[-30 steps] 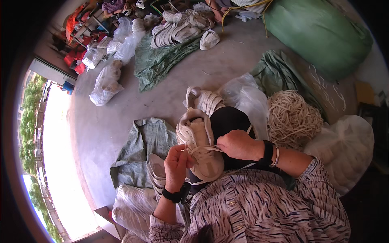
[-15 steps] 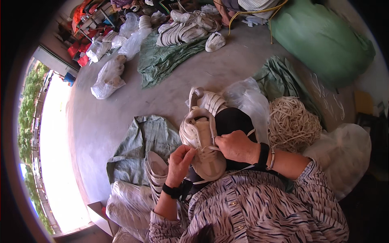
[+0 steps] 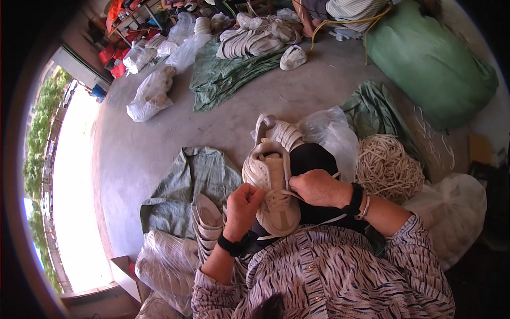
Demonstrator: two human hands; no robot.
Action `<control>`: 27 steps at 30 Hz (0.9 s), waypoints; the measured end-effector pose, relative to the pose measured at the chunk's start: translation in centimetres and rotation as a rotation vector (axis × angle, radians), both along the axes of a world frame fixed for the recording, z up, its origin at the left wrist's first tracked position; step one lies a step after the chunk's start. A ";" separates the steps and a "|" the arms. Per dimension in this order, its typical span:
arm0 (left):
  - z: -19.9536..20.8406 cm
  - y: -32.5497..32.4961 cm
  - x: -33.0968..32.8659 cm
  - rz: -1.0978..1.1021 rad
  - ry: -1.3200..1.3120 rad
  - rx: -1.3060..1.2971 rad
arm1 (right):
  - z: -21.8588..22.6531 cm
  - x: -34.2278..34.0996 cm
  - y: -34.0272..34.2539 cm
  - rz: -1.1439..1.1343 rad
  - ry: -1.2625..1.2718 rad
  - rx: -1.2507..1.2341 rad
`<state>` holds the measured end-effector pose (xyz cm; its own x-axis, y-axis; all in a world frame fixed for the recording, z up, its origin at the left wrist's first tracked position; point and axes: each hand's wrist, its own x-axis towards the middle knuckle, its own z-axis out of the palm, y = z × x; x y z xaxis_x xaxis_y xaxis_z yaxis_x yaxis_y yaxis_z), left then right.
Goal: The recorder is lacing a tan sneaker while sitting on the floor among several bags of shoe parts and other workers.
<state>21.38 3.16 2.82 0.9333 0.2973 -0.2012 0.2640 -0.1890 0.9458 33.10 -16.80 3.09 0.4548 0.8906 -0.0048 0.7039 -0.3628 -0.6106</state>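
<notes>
A cream sneaker [image 3: 277, 215] rests toe toward me on my lap, over dark cloth. A pale shoelace [image 3: 281, 193] is threaded across its lower eyelets, with a loose strand over the tongue. My left hand [image 3: 243, 208] is closed in a pinch on this lace at the sneaker's left side. At the opposite side, my right hand [image 3: 320, 188] pinches the eyelet edge; its fingertips are partly hidden, so I cannot tell if lace is between them too. Just beyond lies a stack of nested pale shoes [image 3: 284, 135].
A bundle of loose laces [image 3: 387, 166] lies to my right by a clear plastic bag [image 3: 332, 133]. Nested shoe parts [image 3: 207, 215] and a filled bag [image 3: 164, 266] stand at my left. Farther off are a big green sack [image 3: 430, 64] and a shoe pile [image 3: 255, 40] on green sheeting.
My left hand has drawn slightly up and away from the toe, with the lace strand beside it. My right hand stays at the eyelet edge. The whole view has shifted a little.
</notes>
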 end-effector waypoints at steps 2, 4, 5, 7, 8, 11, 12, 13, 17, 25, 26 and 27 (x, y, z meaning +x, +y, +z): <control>0.7 -0.3 0.2 -0.032 0.005 0.141 | 0.0 0.0 0.0 -0.003 -0.024 -0.001; 1.9 -0.9 0.8 -0.140 -0.091 0.652 | 0.0 0.2 0.0 -0.003 -0.049 0.000; 2.5 -1.1 1.2 -0.139 -0.092 0.653 | 0.1 0.3 0.0 0.026 -0.086 -0.039; 3.7 -1.3 2.3 -0.387 0.001 0.962 | 0.6 0.4 0.0 0.053 -0.128 -0.078; 4.1 -1.0 2.8 -0.386 -0.004 0.963 | 1.1 0.3 0.0 0.040 -0.272 -0.056; 6.0 -0.2 4.3 -0.598 -0.247 1.176 | 2.8 0.2 0.8 0.036 -0.584 0.053; 6.1 0.0 5.1 -0.596 -0.253 1.176 | 3.1 0.3 1.2 0.048 -0.745 0.140; 6.5 0.4 5.7 -0.694 -0.428 1.206 | 3.1 0.3 1.5 0.087 -0.791 0.130; 6.4 1.7 6.3 -0.921 -0.490 1.160 | 3.1 2.0 2.2 0.369 -0.865 0.188; 3.8 1.3 3.9 -0.827 -0.155 1.207 | 0.8 3.8 2.9 0.396 -0.291 -0.155; 3.4 1.1 3.9 -0.833 -0.091 1.263 | 1.0 3.8 2.9 0.376 -0.259 -0.163; 3.1 1.0 3.9 -0.839 -0.026 1.318 | 1.1 3.8 2.9 0.355 -0.228 -0.172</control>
<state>25.33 4.17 5.89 0.9156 -0.3433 -0.2094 -0.3505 -0.9365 0.0027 36.85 -13.93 4.16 0.1285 0.9865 -0.1015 0.9125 -0.1577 -0.3775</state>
